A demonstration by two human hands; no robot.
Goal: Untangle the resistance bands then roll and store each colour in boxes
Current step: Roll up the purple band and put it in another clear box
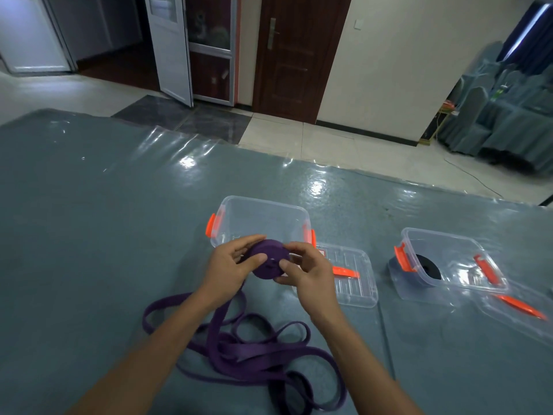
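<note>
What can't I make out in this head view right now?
Head view:
Much of the purple roll: covered by the left hand and right hand gripping it.
Loops of the loose purple band: cut off by the bottom edge.
Part of the black roll: behind the right box wall, blurred.

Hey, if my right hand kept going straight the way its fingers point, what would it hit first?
The rolled purple band, which the right hand already pinches. Past the roll, its line likely meets the left hand, though depth is hard to judge.

Dark wooden door, pale tiled floor, covered chairs.
</note>
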